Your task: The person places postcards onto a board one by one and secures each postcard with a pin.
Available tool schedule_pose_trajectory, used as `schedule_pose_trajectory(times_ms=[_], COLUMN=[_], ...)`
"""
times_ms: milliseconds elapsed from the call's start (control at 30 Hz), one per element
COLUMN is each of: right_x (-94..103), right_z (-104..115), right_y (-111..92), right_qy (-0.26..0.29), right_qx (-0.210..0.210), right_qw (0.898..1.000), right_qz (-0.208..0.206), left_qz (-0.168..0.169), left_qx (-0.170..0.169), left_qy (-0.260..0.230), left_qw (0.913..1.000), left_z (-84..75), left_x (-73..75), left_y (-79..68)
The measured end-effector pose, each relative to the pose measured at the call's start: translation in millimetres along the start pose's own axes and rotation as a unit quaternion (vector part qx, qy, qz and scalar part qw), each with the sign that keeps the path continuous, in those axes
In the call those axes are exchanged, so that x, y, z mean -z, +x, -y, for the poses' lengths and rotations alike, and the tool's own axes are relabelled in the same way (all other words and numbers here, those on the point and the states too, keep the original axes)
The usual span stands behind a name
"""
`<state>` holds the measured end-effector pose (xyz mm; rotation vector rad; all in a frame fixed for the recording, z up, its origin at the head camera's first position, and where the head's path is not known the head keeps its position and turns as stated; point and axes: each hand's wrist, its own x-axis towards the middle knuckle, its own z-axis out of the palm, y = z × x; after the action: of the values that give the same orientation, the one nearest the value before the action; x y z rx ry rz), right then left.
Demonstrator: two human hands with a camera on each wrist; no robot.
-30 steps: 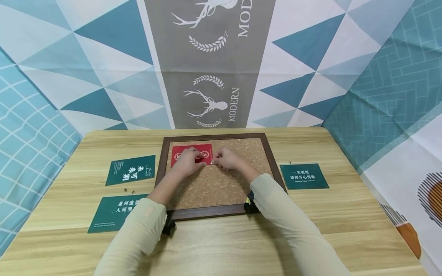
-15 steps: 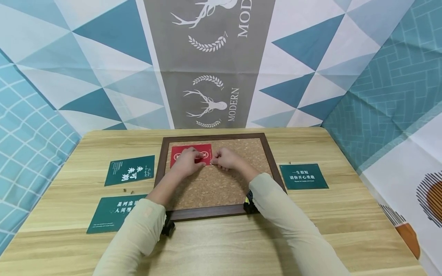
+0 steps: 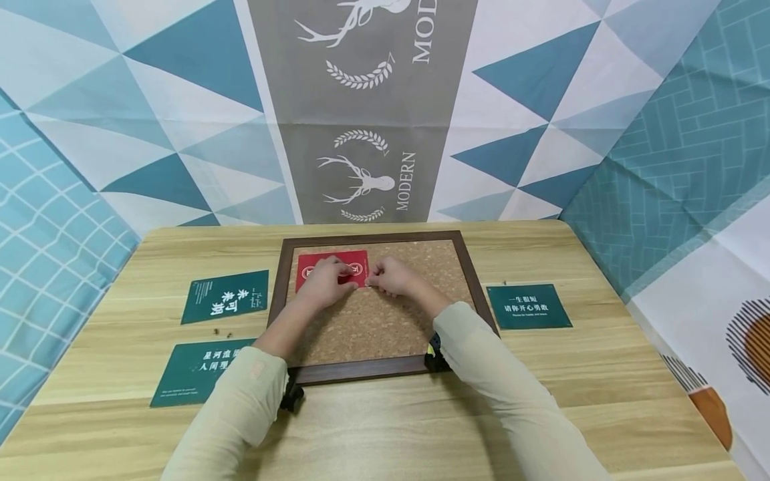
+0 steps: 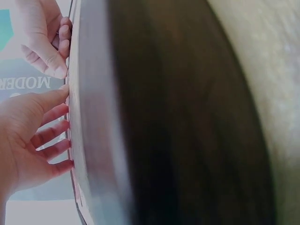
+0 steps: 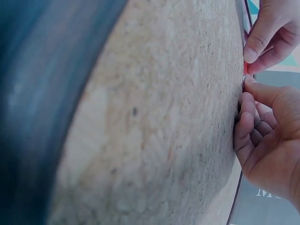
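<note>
A red card (image 3: 359,258) with white round emblems lies in the upper left of a framed cork board (image 3: 379,327). Spread fingers of my left hand (image 3: 327,282) rest on the card and hold it down; the left wrist view shows them fairly straight. At the card's lower right corner my right hand (image 3: 394,276) pinches a small silvery thumbtack (image 5: 243,80) between thumb and index finger, against the board. Its other fingers are curled. The tack is mostly covered by the fingertips, so how deep it sits cannot be seen.
Two green cards with white lettering, an upper one (image 3: 225,296) and a lower one (image 3: 192,374), lie left of the board. Small dark bits (image 3: 217,331) sit between them. Another green card (image 3: 529,306) lies to the right. A patterned cloth (image 3: 361,100) hangs behind the table.
Both hands stay almost in place. The pale glint at my right fingertips, plain a second ago, is now more covered by them. The head view has shifted very slightly.
</note>
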<state>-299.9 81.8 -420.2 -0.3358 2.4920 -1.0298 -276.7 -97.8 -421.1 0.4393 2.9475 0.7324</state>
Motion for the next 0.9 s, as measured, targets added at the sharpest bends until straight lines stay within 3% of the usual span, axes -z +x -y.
schedule_pose_trajectory(times_ms=[267, 600, 900], right_x=[0.5, 3.6, 8.7], right_z=[-3, -6, -4], right_y=[-4, -10, -14], right_qy=[0.002, 0.113, 0.119], right_qx=[0.029, 0.032, 0.032], right_qw=[1.0, 0.993, 0.992], right_qz=[-0.011, -0.02, -0.026], left_qz=[0.004, -0.008, -0.02], left_qx=[-0.001, -0.006, -0.006], left_qy=[0.018, 0.029, 0.021], left_qw=[0.9998, 0.9995, 0.9996], left_z=[-0.2, -2.1, -3.9], left_x=[0.7, -0.9, 5.2], left_y=[-0.5, -1.4, -6.7])
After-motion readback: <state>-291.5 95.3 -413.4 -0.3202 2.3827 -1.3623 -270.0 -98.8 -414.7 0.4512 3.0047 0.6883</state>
